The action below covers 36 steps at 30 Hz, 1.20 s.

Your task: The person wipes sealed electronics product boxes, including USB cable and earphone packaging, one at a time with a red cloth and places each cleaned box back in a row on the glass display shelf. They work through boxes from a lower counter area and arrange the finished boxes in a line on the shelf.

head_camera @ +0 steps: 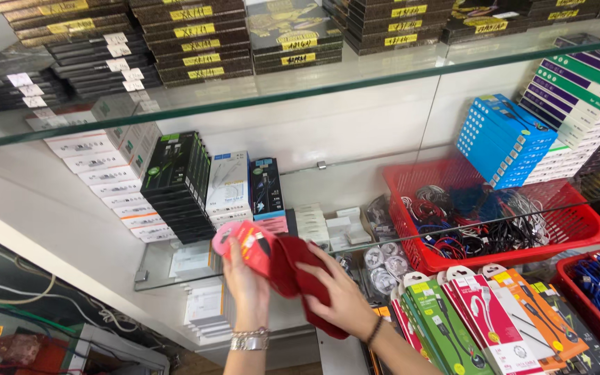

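My left hand (244, 286) holds up a small red and pink packaged item (246, 243) in front of a glass shelf. A silver bracelet sits on that wrist. My right hand (342, 298) grips a dark red cloth (298, 267) that is pressed against the right side of the package and drapes down under my palm. The two hands are close together, with the cloth between them. Part of the package is hidden by my left fingers and the cloth.
Stacks of black boxes (175, 182) and white boxes stand on the shelf behind. A red basket (581, 223) holds tangled cables, with blue boxes (505, 139) above it. Green, red and orange cable packs (467, 321) stand at lower right. An upper glass shelf (328, 82) carries dark boxes.
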Each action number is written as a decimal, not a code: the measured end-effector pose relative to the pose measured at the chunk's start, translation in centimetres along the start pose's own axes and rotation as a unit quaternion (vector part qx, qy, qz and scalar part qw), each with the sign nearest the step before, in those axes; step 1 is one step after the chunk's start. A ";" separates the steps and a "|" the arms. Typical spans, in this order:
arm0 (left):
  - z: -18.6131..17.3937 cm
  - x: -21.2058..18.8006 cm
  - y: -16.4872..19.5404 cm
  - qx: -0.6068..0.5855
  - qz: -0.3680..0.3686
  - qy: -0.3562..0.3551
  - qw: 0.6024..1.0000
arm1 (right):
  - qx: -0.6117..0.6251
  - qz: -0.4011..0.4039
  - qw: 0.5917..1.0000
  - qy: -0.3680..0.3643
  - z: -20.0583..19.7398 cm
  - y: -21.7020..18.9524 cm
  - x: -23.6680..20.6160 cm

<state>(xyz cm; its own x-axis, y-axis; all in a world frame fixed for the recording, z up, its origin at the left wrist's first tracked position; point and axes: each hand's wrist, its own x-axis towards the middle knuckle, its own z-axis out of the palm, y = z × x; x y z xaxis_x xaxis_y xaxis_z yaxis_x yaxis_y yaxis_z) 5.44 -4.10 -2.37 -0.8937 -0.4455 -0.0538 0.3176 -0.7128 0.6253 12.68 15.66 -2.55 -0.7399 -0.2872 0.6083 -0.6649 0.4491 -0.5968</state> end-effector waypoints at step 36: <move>3.4 2.7 -0.2 0.741 0.434 -0.216 0.465 | 0.052 0.204 0.978 0.013 6.5 10.6 15.4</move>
<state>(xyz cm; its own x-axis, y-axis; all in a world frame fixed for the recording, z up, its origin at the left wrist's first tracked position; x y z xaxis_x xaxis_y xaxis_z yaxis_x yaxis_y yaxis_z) 1.90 -3.33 0.04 -0.7149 0.1603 0.6806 0.3363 0.9322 0.1337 -6.43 10.48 -2.84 -0.9436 -0.0796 0.3215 -0.3233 0.4326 -0.8417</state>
